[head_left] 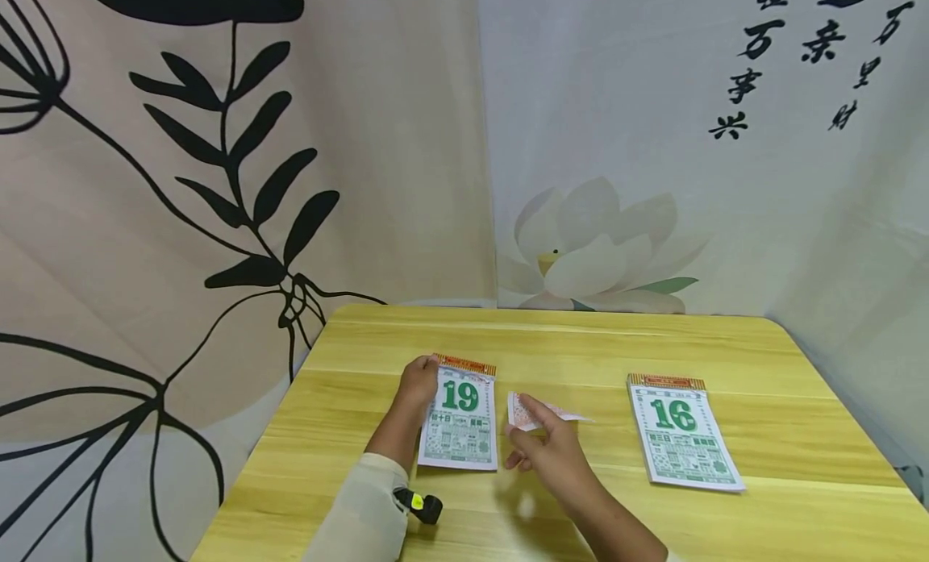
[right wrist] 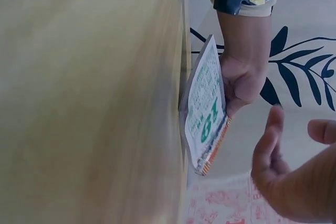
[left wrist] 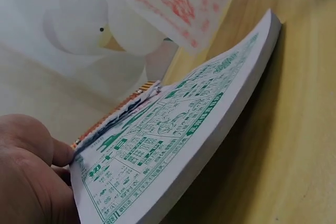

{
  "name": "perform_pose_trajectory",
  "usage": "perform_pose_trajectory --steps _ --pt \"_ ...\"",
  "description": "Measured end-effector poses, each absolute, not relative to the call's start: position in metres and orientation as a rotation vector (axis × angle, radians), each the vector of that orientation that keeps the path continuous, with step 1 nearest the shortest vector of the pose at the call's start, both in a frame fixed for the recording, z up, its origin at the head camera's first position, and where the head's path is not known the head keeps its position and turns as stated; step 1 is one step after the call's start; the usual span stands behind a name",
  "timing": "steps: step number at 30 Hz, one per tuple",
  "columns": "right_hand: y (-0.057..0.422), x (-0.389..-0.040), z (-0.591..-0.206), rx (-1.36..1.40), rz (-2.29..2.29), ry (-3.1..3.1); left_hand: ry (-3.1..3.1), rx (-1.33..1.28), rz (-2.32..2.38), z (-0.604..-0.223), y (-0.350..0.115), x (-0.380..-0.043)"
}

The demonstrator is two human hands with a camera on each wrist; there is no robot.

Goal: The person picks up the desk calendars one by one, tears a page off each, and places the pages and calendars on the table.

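Note:
My left hand [head_left: 419, 382] grips the upper left edge of a tear-off calendar [head_left: 460, 417], thumb at its red-and-gold header. Its top page shows a large green 19. In the left wrist view the pad [left wrist: 173, 129] is tilted, its near edge thick with pages. To the right of it is my right hand [head_left: 547, 445], forefinger stretched out and thumb apart from it. A loose thin sheet [head_left: 555, 413] with red print lies behind the forefinger, partly hidden by it. The left wrist view shows this sheet [left wrist: 184, 9] over the pad's far side, a fingertip overlapping its top.
A second tear-off calendar [head_left: 685, 433], with a green 16, lies on the right of the yellow wooden table [head_left: 581, 336]. A black band with a small device [head_left: 419, 504] is on the left wrist. Printed curtains [head_left: 406, 143] hang behind the table.

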State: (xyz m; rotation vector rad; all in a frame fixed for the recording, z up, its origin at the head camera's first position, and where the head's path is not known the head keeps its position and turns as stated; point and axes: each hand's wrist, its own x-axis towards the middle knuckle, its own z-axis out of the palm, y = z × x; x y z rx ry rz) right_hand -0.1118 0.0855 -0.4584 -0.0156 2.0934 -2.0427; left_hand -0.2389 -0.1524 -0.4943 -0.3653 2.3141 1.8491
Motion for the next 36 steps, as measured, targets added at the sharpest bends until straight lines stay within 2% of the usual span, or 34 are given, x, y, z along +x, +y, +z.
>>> perform_pose_trajectory --steps 6,12,21,36 --pt "0.081 -0.11 -0.465 0.019 -2.009 2.171 2.371 -0.375 1.808 -0.499 -0.152 -0.239" --pt "0.076 -0.107 -0.472 0.017 -2.017 1.95 2.489 -0.338 1.739 -0.5 -0.152 -0.238" --pt "0.077 -0.11 -0.475 0.081 -2.014 1.656 2.603 -0.415 1.609 -0.503 -0.15 -0.244" --pt "0.079 -0.109 -0.478 0.073 -1.946 1.576 2.748 -0.403 1.453 -0.507 -0.149 -0.246"
